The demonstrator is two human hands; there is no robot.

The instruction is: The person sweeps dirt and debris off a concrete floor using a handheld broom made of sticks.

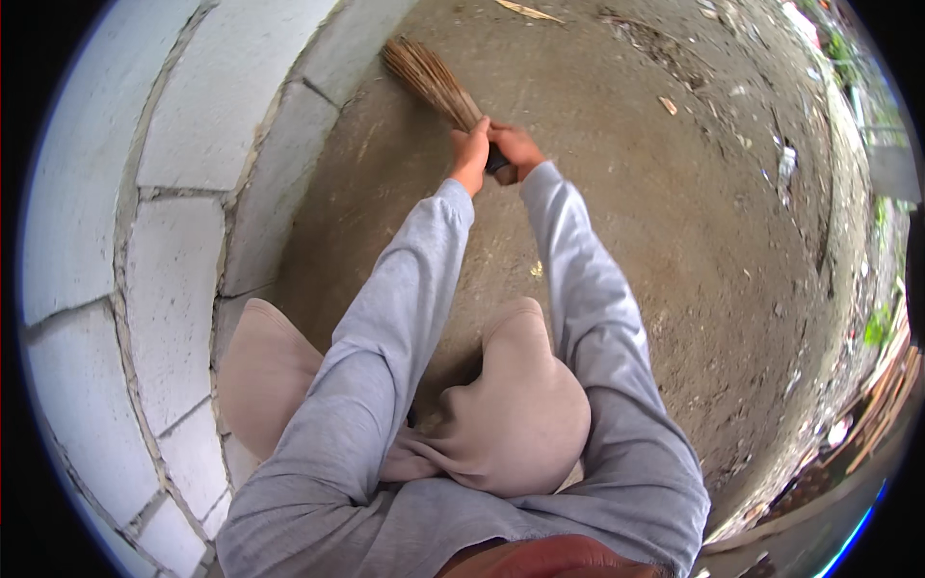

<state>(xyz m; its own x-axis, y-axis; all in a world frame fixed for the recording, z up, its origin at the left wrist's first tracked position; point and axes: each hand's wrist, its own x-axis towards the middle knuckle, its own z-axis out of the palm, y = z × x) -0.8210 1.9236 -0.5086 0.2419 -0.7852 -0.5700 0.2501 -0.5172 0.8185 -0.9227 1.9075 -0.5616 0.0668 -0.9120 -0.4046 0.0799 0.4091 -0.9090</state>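
Both hands grip a short stick broom (433, 83) made of thin brown bristles bundled together. My left hand (472, 155) is closed around the bundle just above its dark band. Beside it, touching, my right hand (517, 148) is closed on the handle end near that band. The bristles fan out towards the upper left, close to the foot of the block wall, over a brown dirt floor (621, 238). Whether the bristle tips touch the floor I cannot tell.
A wall of pale blocks (181, 253) with rough mortar joints runs along the left. Litter and a crumpled clear plastic piece (786, 165) lie on the ground at the right. Thin wooden strips (885, 404) are piled at the lower right. A dry leaf-like scrap (530, 10) lies at the top.
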